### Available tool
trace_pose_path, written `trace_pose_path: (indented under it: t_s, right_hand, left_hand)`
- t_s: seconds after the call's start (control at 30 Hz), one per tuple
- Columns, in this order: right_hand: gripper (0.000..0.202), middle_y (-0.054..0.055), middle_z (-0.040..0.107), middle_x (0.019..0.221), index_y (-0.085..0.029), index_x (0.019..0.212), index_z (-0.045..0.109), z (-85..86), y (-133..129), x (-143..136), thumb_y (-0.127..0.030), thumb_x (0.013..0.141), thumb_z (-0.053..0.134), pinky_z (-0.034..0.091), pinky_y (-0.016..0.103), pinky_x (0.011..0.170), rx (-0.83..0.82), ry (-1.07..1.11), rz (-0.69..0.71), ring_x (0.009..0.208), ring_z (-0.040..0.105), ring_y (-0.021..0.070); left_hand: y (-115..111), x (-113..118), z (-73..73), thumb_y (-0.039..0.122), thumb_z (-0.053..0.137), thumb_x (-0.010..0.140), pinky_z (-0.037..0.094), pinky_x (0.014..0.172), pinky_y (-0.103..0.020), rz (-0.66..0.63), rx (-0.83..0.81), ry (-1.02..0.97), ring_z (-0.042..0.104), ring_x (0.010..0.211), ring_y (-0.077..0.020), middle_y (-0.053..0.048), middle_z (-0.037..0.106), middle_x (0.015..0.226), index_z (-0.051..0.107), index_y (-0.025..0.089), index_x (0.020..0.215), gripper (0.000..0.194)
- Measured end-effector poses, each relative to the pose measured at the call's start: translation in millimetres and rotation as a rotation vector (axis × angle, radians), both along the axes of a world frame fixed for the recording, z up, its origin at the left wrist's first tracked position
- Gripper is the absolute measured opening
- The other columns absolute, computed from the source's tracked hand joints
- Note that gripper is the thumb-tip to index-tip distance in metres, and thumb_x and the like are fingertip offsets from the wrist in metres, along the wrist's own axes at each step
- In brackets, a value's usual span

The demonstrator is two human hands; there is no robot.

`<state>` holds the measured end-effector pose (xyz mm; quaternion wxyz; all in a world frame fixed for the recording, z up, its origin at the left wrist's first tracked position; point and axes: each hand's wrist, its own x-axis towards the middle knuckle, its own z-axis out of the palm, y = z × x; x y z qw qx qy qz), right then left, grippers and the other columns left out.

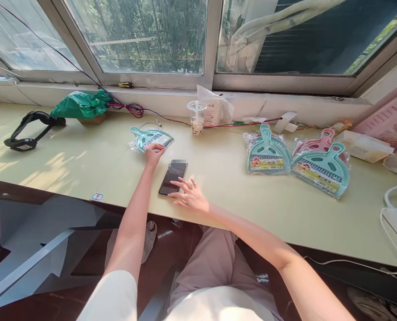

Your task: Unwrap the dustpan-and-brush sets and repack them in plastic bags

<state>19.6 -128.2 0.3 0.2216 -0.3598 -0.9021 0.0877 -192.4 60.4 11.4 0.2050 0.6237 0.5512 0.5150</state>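
Note:
A green dustpan-and-brush set [153, 137] in clear wrapping lies flat on the table, left of centre. My left hand [154, 154] is at its near edge, fingers bent and closed on the wrapped edge; the fingertips are partly hidden. In front of me a dark smartphone [172, 179] lies face up, slightly turned, with a blurred patch over its top end. My right hand [192, 196] rests with spread fingers over the phone's lower right side, fingertips at the screen, not gripping it.
More wrapped dustpan sets [268, 154] lie to the right. A plastic cup with straw [196, 119] and a clear bag [215, 107] stand by the window ledge. Left are a black headset-like strap [22, 143] and a green bag [81, 105]. Cables [133, 109] run along the back.

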Motion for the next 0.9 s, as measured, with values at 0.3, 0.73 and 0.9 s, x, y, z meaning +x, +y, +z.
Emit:
trace_pose_path:
  t_s: [0.3,0.73,0.9]
  right_hand:
    - [0.037,0.006,0.046,0.144,-0.033,0.131,0.055,0.1,28.2,15.1,-0.026,0.096,0.044,0.027,0.058,0.112,-0.126,0.167,-0.315,0.134,0.04,0.0284]
    - [0.06,0.004,0.061,0.116,-0.029,0.118,0.06,-0.7,30.6,77.3,0.009,0.081,0.032,0.041,0.041,0.098,0.044,0.215,-0.258,0.076,0.06,0.0134]
    - [0.059,0.004,0.063,0.114,-0.029,0.121,0.058,0.7,18.9,91.0,0.008,0.083,0.032,0.035,0.04,0.1,0.112,0.13,-0.217,0.075,0.06,0.0119]
  left_hand:
    - [25.3,19.9,-10.9,0.023,0.064,0.074,0.053,0.061,-0.026,-0.145,-0.181,0.011,0.064,0.064,-0.0144,-0.004,0.068,0.078,0.063,0.015,0.085,0.014]
    - [-68.3,46.4,41.8,0.042,0.043,0.091,0.054,0.065,-0.029,-0.318,-0.702,0.132,0.067,0.065,-0.0187,-0.002,0.064,0.065,0.058,0.018,0.108,0.033]
    - [-129.0,42.7,48.3,0.049,0.037,0.094,0.051,0.079,-0.035,-0.255,-0.613,0.441,0.066,0.082,-0.0223,-0.004,0.069,0.082,0.06,0.024,0.114,0.039]
